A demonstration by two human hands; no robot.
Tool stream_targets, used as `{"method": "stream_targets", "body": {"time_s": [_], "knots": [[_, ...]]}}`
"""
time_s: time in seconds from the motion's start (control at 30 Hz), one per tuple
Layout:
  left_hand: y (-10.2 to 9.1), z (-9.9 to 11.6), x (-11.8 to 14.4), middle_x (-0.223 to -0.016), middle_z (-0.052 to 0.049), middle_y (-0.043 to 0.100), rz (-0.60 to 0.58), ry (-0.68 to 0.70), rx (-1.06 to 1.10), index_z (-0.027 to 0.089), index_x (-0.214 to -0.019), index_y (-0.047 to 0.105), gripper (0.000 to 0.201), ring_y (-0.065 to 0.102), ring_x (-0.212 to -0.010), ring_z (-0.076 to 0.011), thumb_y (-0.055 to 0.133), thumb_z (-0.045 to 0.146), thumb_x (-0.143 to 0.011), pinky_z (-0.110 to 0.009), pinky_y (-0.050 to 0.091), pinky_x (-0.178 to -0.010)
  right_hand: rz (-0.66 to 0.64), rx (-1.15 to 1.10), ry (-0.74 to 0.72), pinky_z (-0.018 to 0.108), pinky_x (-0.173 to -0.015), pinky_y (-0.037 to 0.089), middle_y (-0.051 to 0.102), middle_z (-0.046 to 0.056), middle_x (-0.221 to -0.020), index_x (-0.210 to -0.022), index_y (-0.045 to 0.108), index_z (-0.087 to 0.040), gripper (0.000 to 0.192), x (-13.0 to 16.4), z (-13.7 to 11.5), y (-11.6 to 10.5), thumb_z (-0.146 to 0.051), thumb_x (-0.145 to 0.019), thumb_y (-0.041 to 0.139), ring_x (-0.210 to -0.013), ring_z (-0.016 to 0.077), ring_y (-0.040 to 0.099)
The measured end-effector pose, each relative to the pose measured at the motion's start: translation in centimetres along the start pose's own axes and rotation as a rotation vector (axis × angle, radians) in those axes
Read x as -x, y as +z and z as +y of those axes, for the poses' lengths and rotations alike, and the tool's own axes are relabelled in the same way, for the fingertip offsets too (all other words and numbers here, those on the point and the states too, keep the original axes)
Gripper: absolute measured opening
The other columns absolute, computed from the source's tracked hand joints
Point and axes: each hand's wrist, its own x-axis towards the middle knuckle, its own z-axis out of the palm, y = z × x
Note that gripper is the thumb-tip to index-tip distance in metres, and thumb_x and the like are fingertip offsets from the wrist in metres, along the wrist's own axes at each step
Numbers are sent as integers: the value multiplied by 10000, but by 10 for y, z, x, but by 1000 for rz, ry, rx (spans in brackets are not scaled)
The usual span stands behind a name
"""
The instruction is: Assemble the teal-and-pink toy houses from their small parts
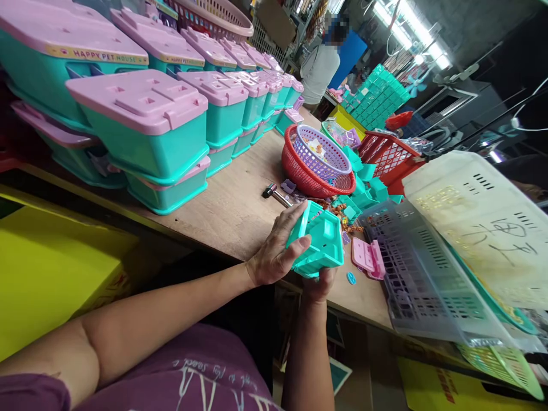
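Two bare hands hold one teal plastic box (327, 234) between them, just over the table's near edge. The left hand (276, 251) is clamped on its side, thumb on the near face and fingers beyond; the right hand (320, 284) grips its lower end, most of its fingers hidden. The box is tilted, so an uneven squeeze could let it twist, and a slip there could drop it past the edge.

Just beside, a blue oval disc (351, 278) lies loose near the edge, where a forearm's sweep could knock it off. The pink lid piece (368, 258), next to the clear plastic crate (406, 279), could be pushed too. Brown plastic pieces (351, 227) lie scattered beyond the box and could get mixed up if nudged.

Farther out, a lilac basket (308, 149) sits tilted inside a red basket (295, 168); a bump could spill it. Pink-lidded boxes (145, 108) stand stacked along the wooden table (240, 197); a jolt could shift the upper ones.
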Motion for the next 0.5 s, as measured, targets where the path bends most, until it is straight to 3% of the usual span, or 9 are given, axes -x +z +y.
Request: {"method": "stream_targets", "body": {"time_s": [0.3,0.5], "knots": [[-1,4,-3,-1560,-106,310,22,-87,4,215,-1520,291,626,279,-1449,-277,391,499,-971,-453,217,-1214,-7,-42,-68,616,-1092,332,529,120,-1378,-1351,507,-193,726,2,12,-9,-616,-765,571,-1292,362,491],[-1,4,-4,-1572,-113,303,76,-170,50,192,-1514,303,625,273,-1455,-281,351,512,-980,-474,203,-1218,24,196,-121,576,-1132,290,435,119,-1472,-1402,461,-210,780,1,1,-5,-631,-756,576,-1415,367,330]]}}
